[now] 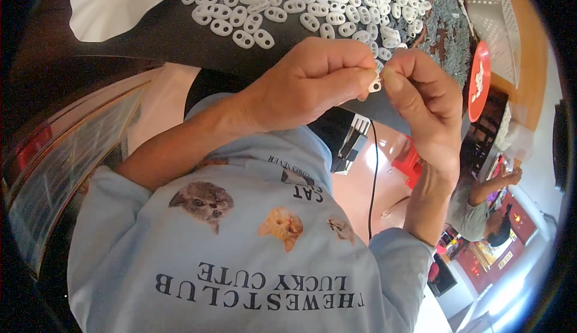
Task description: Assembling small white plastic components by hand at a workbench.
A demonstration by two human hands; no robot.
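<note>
My left hand (321, 80) is closed, thumb against curled fingers, on a small white oval piece with holes (375, 85). Only the end of that piece shows past my fingertips. My right hand (424, 95) is pinched close beside it, thumb and forefinger pressed together at the piece's right side. Whatever sits between those fingertips is too small to make out. Both hands are held above the near edge of a dark table (156, 44). Just beyond them lies a spread of loose white two-holed oval pieces (275, 14), like the one in my left hand.
A heap of small grey bits (451, 32) lies right of the white pieces. Farther right is a red plate (478, 95) with white bits on it. A white wavy-edged dish (117, 5) sits at left. Below are a black cable (374, 183) and another person (481, 216) at right.
</note>
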